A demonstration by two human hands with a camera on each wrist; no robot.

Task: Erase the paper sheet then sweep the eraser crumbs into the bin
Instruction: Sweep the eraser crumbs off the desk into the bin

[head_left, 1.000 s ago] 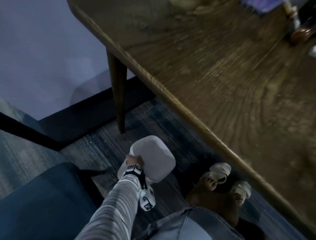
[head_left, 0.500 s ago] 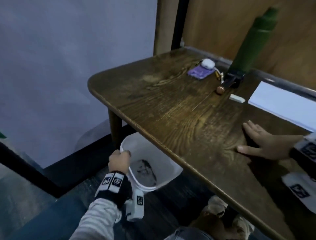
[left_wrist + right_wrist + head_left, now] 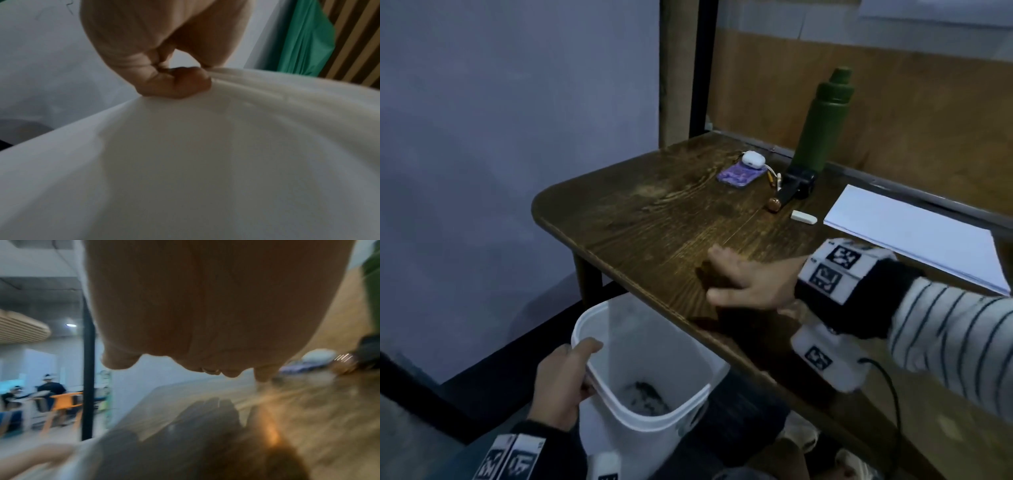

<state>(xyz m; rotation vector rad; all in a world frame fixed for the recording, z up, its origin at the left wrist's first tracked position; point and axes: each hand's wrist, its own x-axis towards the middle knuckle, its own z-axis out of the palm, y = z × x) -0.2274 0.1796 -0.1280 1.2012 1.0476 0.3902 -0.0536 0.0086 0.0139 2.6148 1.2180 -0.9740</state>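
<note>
The left hand has lifted the white bin off the floor, turned its mouth upward and brought it under the tabletop edge. The right hand came into view, flat on the wood, and has slid toward 7 o'clock, closer to that edge above the bin.

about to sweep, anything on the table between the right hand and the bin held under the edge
Nothing visible. The right hand lies flat near the table edge, and only bare wood separates it from the bin, which the left hand grips by the rim just below. Crumbs are too small to make out.
</note>
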